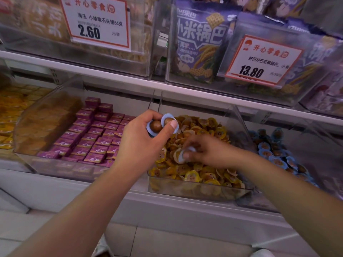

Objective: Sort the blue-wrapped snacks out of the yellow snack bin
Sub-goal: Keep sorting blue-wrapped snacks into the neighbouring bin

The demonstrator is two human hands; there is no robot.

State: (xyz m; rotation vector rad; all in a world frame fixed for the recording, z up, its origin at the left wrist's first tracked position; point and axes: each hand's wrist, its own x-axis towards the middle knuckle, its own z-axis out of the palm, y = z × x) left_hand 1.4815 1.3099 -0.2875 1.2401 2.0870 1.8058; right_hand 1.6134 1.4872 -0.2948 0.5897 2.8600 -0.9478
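Blue-wrapped snacks (161,125) are held above the yellow snack bin (194,190).
Two are pinched by the left hand (143,138) over the bin's back-left corner; a third blue snack (182,154), blurred, is gripped by the right hand (209,151) among the yellow pieces.

A white price card (96,21) with an orange border is hanging on the far left clear bin, showing "开心零食" in orange, "海玉 小珍珠石头饼66克" beneath it and the price "2.60". A second such card (263,61) is hanging on the far right bin, showing "开心零食", "好巴好巴花椒锅巴, 小米" and "13.80". Behind it, a purple snack bag (200,39) is displaying "小米锅巴" in large pale letters; its smaller print is possibly "同学", too blurred to read surely. The wrappers in the near bins are showing nothing legible.
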